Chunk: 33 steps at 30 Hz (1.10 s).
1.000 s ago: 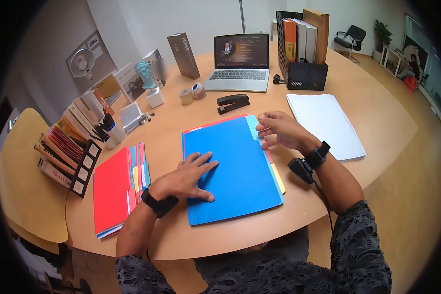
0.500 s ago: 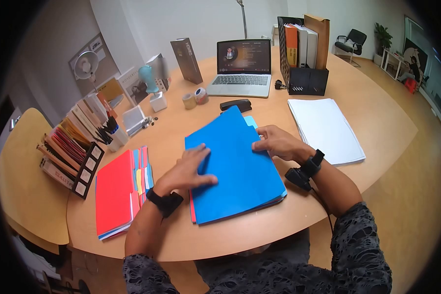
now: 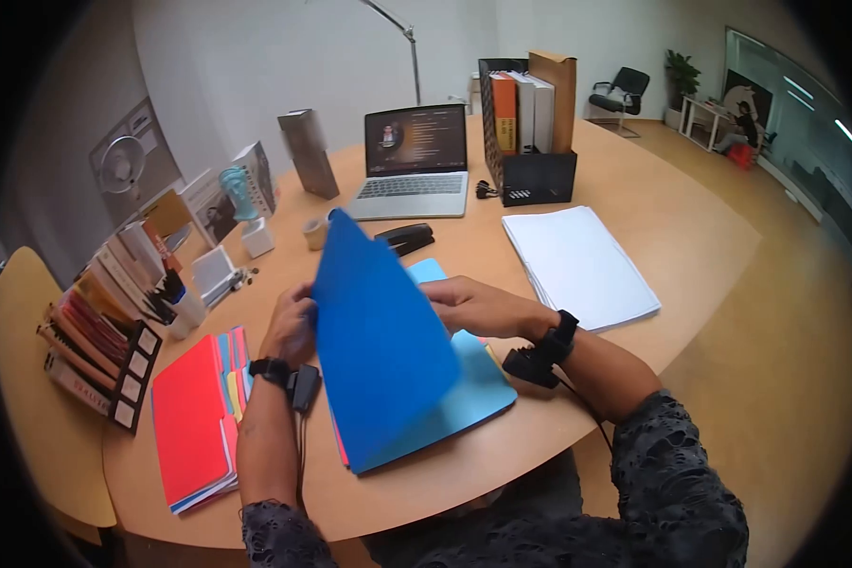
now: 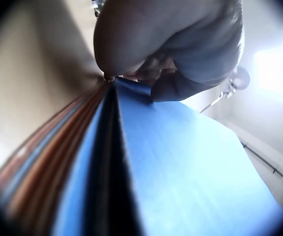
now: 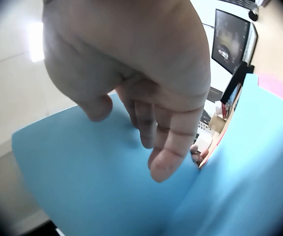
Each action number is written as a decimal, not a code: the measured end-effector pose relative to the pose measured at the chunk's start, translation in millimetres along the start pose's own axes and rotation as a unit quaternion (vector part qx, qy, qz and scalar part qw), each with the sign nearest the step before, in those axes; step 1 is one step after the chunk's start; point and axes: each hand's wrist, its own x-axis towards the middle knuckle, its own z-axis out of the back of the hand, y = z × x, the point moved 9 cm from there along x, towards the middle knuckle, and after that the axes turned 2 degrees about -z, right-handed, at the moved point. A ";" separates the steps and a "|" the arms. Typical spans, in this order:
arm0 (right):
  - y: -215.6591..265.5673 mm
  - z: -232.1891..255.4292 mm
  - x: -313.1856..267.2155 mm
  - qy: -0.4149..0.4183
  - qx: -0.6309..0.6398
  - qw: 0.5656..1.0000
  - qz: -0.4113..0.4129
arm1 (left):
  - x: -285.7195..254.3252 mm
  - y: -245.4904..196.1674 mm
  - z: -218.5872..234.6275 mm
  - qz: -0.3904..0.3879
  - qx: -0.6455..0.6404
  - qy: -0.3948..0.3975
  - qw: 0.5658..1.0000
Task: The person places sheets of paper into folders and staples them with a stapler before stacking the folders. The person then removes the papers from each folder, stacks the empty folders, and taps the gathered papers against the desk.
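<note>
A blue file folder stands half open on top of a folder stack, its front cover (image 3: pixel 379 350) raised and tilted left. The light blue inside (image 3: pixel 483 379) shows at the lower right. My left hand (image 3: pixel 291 327) grips the folder's left edge; in the left wrist view its thumb (image 4: pixel 168 88) lies on the blue cover, beside layered folder edges (image 4: pixel 58 162). My right hand (image 3: pixel 483 305) reaches in under the cover, which hides its fingertips in the head view. The right wrist view shows its relaxed fingers (image 5: pixel 168 152) against the cover's inner face (image 5: pixel 92 167).
Red folders (image 3: pixel 189 417) with coloured tabs lie at left, white paper (image 3: pixel 582 265) at right. Behind the folder are a black stapler (image 3: pixel 407 237), a tape roll (image 3: pixel 314 233) and a laptop (image 3: pixel 412 185). A black book holder (image 3: pixel 538 180) stands farther back.
The blue cover has lifted and swung leftward, baring its light blue inside. My left hand has moved from the cover's top to its left edge. My right hand has gone under the cover.
</note>
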 end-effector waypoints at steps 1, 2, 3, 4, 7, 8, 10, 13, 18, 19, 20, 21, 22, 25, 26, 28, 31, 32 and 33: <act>-6.7 8.3 -0.7 -0.006 -0.004 1.000 -0.006 | 0.1 -6.0 2.0 -0.015 -0.052 0.002 0.999; -4.7 31.8 -1.9 -0.062 -0.142 0.986 0.056 | 0.6 -9.4 9.1 -0.042 -0.106 -0.041 0.993; 3.8 50.8 -7.1 -0.111 -0.279 0.947 0.116 | 2.2 -11.4 18.1 -0.075 -0.147 -0.018 0.986; -1.9 79.0 -13.6 -0.172 -0.286 0.941 0.055 | 2.8 -8.9 33.8 -0.085 -0.109 -0.049 0.989; -21.9 148.6 -41.8 -0.249 -0.461 0.830 -0.193 | -21.9 -24.5 24.0 -0.190 -0.078 -0.065 0.976; -27.6 153.5 -49.2 -0.248 -0.464 0.828 -0.195 | -21.5 -23.2 22.5 -0.183 -0.093 -0.057 0.977; -46.9 164.8 -68.5 -0.251 -0.505 0.767 -0.306 | -20.4 -20.2 20.7 -0.171 -0.123 -0.039 0.977; -60.4 163.1 -78.2 -0.231 -0.501 0.757 -0.351 | -19.4 -16.9 16.8 -0.154 -0.165 -0.010 0.974; -75.9 160.8 -77.6 -0.207 -0.522 0.753 -0.344 | -18.6 -12.1 9.3 -0.113 -0.226 0.033 0.967; -75.2 160.7 -78.0 -0.210 -0.516 0.756 -0.344 | -18.5 -11.0 8.3 -0.105 -0.237 0.041 0.965; -74.3 160.2 -78.2 -0.212 -0.510 0.759 -0.344 | -18.3 -9.8 7.4 -0.097 -0.248 0.048 0.963; -71.5 159.2 -78.9 -0.210 -0.511 0.760 -0.344 | -18.2 -8.7 6.4 -0.089 -0.258 0.055 0.960; -69.3 160.0 -82.6 -0.227 -0.469 0.778 -0.350 | -18.1 -7.6 5.4 -0.081 -0.268 0.063 0.958; -68.7 162.7 -85.8 -0.238 -0.422 0.795 -0.364 | -17.3 -4.0 2.3 -0.055 -0.299 0.088 0.949; -69.5 162.8 -86.5 -0.233 -0.418 0.795 -0.372 | -14.7 -0.1 4.7 -0.054 -0.299 0.088 0.949; -65.6 160.6 -86.8 -0.230 -0.416 0.790 -0.388 | -10.3 1.1 9.9 -0.092 -0.251 0.105 0.958; -76.8 170.0 -87.2 -0.227 -0.436 0.779 -0.390 | -13.6 -5.9 2.4 -0.064 -0.248 0.198 0.946; -78.4 173.3 -85.8 -0.227 -0.456 0.773 -0.377 | -14.4 -5.8 2.9 -0.064 -0.248 0.197 0.946; -82.5 176.1 -86.1 -0.226 -0.457 0.774 -0.377 | -15.1 -6.2 3.6 -0.064 -0.247 0.194 0.947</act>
